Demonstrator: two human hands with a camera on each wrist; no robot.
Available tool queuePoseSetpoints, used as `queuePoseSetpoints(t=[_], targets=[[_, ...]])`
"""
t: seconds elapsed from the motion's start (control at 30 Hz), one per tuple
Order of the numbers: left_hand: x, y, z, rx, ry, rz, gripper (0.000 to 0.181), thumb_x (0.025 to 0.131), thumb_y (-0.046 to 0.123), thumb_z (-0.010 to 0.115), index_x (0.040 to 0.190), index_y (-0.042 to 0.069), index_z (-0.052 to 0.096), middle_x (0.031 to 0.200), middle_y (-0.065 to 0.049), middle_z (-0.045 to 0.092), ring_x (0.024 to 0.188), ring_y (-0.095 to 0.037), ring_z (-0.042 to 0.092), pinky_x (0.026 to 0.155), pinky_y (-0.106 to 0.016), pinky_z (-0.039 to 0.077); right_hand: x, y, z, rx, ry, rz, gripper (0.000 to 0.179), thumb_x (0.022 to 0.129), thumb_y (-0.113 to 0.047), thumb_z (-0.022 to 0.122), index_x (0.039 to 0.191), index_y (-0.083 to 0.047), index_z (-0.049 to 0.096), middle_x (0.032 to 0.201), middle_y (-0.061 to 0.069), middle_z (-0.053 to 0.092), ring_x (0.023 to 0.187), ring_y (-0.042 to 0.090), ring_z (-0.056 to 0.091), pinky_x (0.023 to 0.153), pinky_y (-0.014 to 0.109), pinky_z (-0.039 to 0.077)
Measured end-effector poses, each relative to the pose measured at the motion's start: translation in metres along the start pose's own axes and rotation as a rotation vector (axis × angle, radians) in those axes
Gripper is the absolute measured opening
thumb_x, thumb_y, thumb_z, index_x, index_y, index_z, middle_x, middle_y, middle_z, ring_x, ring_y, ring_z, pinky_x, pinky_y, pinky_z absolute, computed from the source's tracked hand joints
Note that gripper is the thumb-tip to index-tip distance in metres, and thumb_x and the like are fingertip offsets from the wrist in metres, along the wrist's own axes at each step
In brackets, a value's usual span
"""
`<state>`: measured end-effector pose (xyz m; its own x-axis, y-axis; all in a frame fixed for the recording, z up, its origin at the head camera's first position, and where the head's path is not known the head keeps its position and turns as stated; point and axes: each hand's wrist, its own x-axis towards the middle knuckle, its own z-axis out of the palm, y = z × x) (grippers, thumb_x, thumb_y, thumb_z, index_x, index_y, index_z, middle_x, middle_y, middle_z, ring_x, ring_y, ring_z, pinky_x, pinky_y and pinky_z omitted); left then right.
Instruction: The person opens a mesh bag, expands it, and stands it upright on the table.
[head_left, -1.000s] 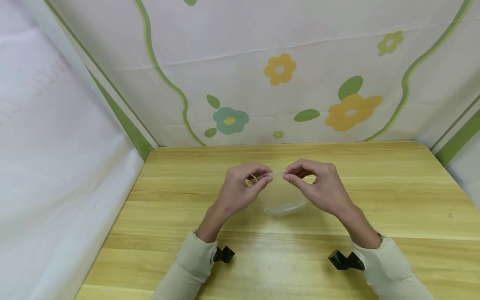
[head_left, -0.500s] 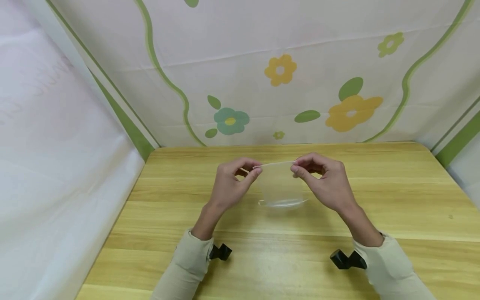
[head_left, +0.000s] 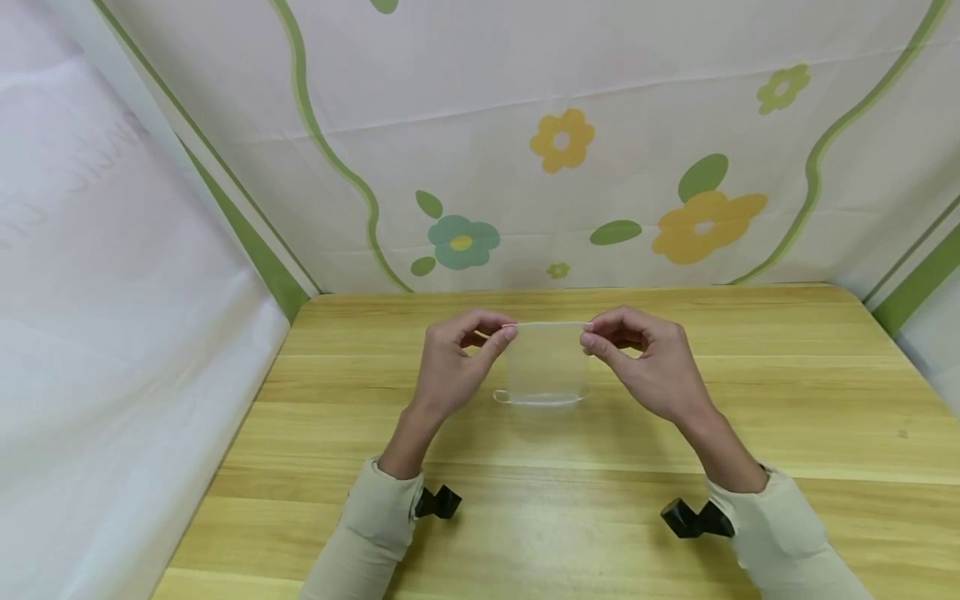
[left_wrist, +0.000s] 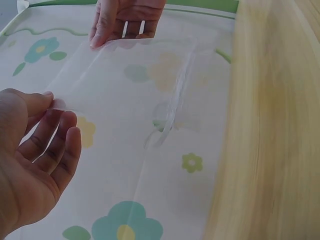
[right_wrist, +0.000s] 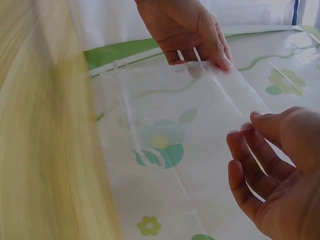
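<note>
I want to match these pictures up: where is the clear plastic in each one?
Head: clear plastic, slightly right of and below centre.
Left wrist: clear plastic, upper part, left of centre.
Right wrist: clear plastic, just above the middle.
Shared landmark: wooden table, at bottom, right and left respectively.

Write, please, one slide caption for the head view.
Left hand and right hand pinch opposite ends of a transparent film's upper edge, over a wood-grain table.
</note>
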<state>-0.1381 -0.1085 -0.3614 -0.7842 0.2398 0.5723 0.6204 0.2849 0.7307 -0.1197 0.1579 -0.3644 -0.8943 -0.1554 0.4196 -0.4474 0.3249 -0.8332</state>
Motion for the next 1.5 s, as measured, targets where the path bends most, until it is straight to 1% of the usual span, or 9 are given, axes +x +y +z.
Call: queuePoseSetpoints(t=[0.13,0.27,0.37,0.47,0.57,0.77,1.03,1.27,1.5], targets=[[-0.0003,0.0000,0.0015,-0.012,-0.007,0.003,0.007,0.099,0.006,0.077,0.105,0.001,0.079,0.099,-0.013,0.081,0.083,-0.021,0.076,0.074,-0.031,0.066,-0.0001,-0.0007,0.0013,0.013,-0.009,0.000,0.009,0.097,-0.006,0.079,0.106,-0.009,0.078,0.099,0.007,0.080,0.085,0.012,0.077,0.078,0.017,0.061],[-0.0006,0.0007,0.0019,-0.011,-0.011,-0.002,0.010,0.100,0.007,0.075,0.109,0.001,0.079,0.101,-0.014,0.081,0.086,-0.023,0.076,0.074,-0.032,0.066,0.0003,-0.0008,0.0023,0.025,0.017,-0.032,0.015,0.095,0.000,0.079,0.108,-0.007,0.079,0.101,0.008,0.082,0.087,0.007,0.078,0.080,0.017,0.062],[-0.0012,0.0005,0.0015,-0.003,-0.016,-0.013,0.012,0.101,0.007,0.075,0.111,0.002,0.079,0.103,-0.013,0.081,0.088,-0.023,0.077,0.074,-0.031,0.066,0.0004,-0.0008,0.0018,0.034,0.055,-0.046,0.018,0.093,0.004,0.079,0.109,-0.005,0.079,0.099,0.001,0.083,0.085,0.003,0.077,0.080,0.017,0.062],[-0.0018,0.0002,0.0014,-0.001,-0.036,-0.021,0.012,0.101,0.007,0.075,0.111,0.002,0.080,0.105,-0.013,0.081,0.090,-0.024,0.077,0.076,-0.031,0.066,-0.0001,-0.0011,0.0012,0.044,0.078,-0.041,0.019,0.093,0.005,0.079,0.109,-0.004,0.078,0.097,-0.010,0.081,0.084,0.003,0.077,0.079,0.017,0.062],[-0.0023,0.0001,0.0022,-0.006,-0.062,-0.025,0.013,0.101,0.007,0.075,0.111,0.002,0.080,0.105,-0.012,0.081,0.091,-0.023,0.076,0.077,-0.032,0.067,-0.0004,-0.0016,0.0014,0.052,0.086,-0.029,0.017,0.093,0.004,0.080,0.109,-0.003,0.078,0.096,-0.015,0.079,0.083,0.004,0.076,0.079,0.016,0.061],[-0.0035,0.0005,0.0051,-0.005,-0.084,-0.035,0.011,0.100,0.006,0.076,0.109,0.002,0.079,0.102,-0.012,0.080,0.090,-0.023,0.076,0.078,-0.031,0.067,-0.0007,-0.0020,0.0031,0.071,0.076,-0.012,0.020,0.092,0.004,0.081,0.110,-0.002,0.076,0.094,-0.013,0.077,0.083,0.005,0.075,0.079,0.016,0.061],[-0.0028,0.0020,0.0060,0.005,-0.064,-0.069,0.012,0.096,0.008,0.081,0.107,0.003,0.077,0.099,-0.011,0.079,0.088,-0.021,0.076,0.077,-0.029,0.066,-0.0007,-0.0020,0.0043,0.086,0.085,-0.026,0.024,0.089,0.007,0.083,0.111,0.001,0.075,0.093,-0.015,0.078,0.082,0.004,0.075,0.078,0.016,0.061],[-0.0022,0.0030,0.0067,-0.013,-0.091,-0.042,0.012,0.092,0.006,0.085,0.100,0.003,0.076,0.095,-0.011,0.079,0.086,-0.020,0.075,0.074,-0.031,0.066,-0.0009,-0.0037,0.0043,0.104,0.112,-0.020,0.023,0.089,0.008,0.082,0.110,0.001,0.075,0.095,-0.022,0.079,0.085,0.002,0.077,0.078,0.015,0.062],[-0.0017,0.0034,0.0079,0.001,-0.094,-0.043,0.004,0.097,0.006,0.079,0.099,0.003,0.079,0.097,-0.011,0.079,0.088,-0.021,0.075,0.079,-0.032,0.067,-0.0012,-0.0034,0.0066,0.139,0.084,-0.032,0.023,0.090,0.008,0.081,0.111,0.000,0.075,0.097,-0.016,0.082,0.084,0.006,0.078,0.075,0.018,0.062]])
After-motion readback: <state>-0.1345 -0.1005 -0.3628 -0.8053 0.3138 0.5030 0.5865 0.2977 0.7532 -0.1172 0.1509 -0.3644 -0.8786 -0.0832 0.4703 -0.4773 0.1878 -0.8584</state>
